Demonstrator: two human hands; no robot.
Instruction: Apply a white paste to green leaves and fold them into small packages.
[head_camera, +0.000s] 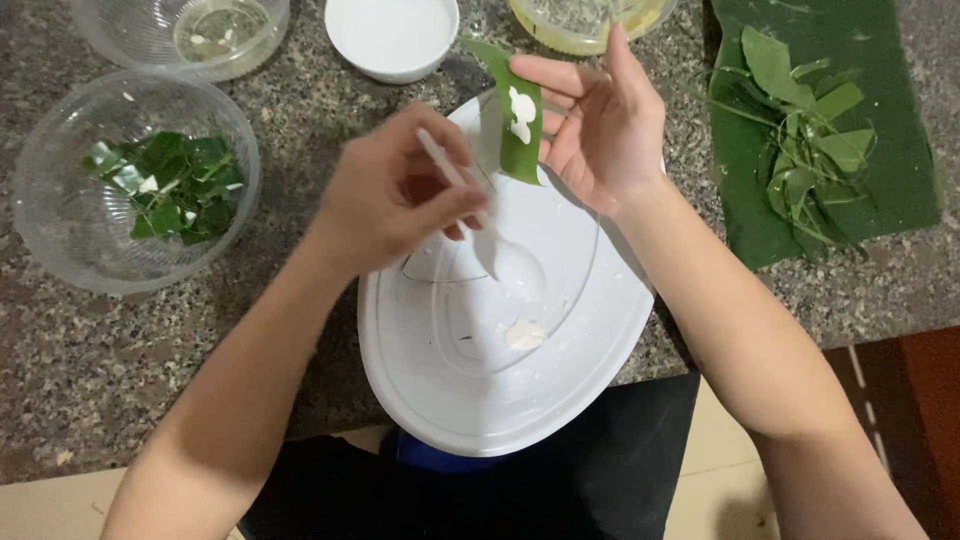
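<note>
surface: speckled grey-brown granite counter, polished; tan floor tile and dark cloth visible below its edge.
tray: large white oval plastic lid or tray, smooth, raised concentric ridges, overhangs the counter edge toward the person. Small lump of white paste sits near its middle.
left hand: left hand fingers curled shut around the thin handle of a white plastic spoon; spoon angled down, bowl just over the tray centre, above the paste lump.
right hand: right hand palm up, fingers loosely bent, pinching a narrow green leaf strip between thumb and fingertips. Strip is glossy, slightly curved, held above the tray's far rim, with a dab of white paste on its face.
left bowl: clear plastic bowl, round, holding small folded green leaf parcels, some with white specks.
far row: second clear bowl with a little cloudy liquid; small white round dish, matte; clear bowl with yellowish contents, cut by the frame edge.
right side: flat broad green leaf sheet laid on the counter, piled with torn leaf scraps and thin strips.
</note>
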